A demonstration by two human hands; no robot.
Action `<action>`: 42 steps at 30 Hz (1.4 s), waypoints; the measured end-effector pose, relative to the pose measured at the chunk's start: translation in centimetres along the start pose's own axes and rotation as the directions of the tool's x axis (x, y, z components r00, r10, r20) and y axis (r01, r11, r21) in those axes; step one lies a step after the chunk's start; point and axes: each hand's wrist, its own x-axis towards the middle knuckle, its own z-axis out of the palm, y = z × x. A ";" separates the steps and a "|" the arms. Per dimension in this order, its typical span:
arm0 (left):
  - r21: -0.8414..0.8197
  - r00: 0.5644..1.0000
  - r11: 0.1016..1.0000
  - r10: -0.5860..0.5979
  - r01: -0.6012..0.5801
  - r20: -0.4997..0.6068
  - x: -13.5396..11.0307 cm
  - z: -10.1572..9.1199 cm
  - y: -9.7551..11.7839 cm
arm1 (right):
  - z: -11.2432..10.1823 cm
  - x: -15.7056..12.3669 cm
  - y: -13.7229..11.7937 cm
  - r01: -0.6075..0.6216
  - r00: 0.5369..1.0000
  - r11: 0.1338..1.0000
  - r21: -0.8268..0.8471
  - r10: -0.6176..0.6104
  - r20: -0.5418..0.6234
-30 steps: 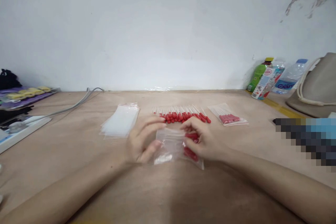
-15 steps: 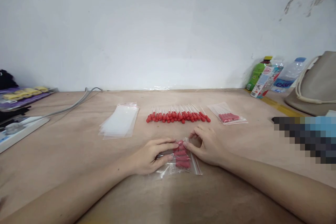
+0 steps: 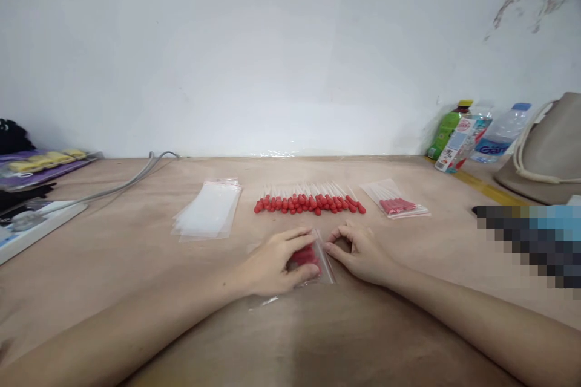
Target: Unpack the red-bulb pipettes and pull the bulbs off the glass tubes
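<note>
A clear zip-lock bag [image 3: 324, 267] with several red-tipped sticks inside lies on the table in front of me. My left hand [image 3: 284, 261] grips this bag from the left, its thumb and fingers closed over the red tips and hiding part of them. On the other side, my right hand [image 3: 358, 252] has thumb and index finger pinched together at the bag's zip edge. Beyond both hands is a row of loose red-tipped sticks [image 3: 313, 201], their thin white stems pointing to the wall.
Flat clear bags [image 3: 206, 208] are stacked at left. A filled zip-lock bag [image 3: 394, 201] lies at right. A power strip [image 3: 45, 227] with a grey cable [image 3: 122, 187] occupies the left edge. Bottles [image 3: 499, 133] and a beige bag [image 3: 549, 145] stand at the back right.
My left hand has shifted right and closed further over the bag. The bag has turned slightly and moved left, while my right hand stays near its zip edge.
</note>
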 end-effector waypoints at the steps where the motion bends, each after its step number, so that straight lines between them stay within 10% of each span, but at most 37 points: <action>1: 0.000 1.000 1.000 0.001 -0.001 0.023 0.1 0.3 0.1 | -0.1 0.1 0.1 0.013 1.000 1.000 0.020 -0.013 0.017; 10: -0.004 1.000 1.000 0.009 -0.009 0.013 0.3 0.6 -0.4 | -0.1 -0.1 0.2 0.053 0.987 0.909 0.413 -0.109 0.115; 19: 0.012 0.998 0.998 0.058 -0.058 0.015 0.6 0.4 -0.6 | 0.3 -0.4 0.2 0.497 0.856 0.866 -0.052 -0.499 -0.137; 42: 0.027 0.995 0.997 0.071 -0.073 0.064 1.0 0.0 -0.8 | 0.4 -0.1 0.4 0.564 0.803 0.823 -0.070 -0.566 -0.189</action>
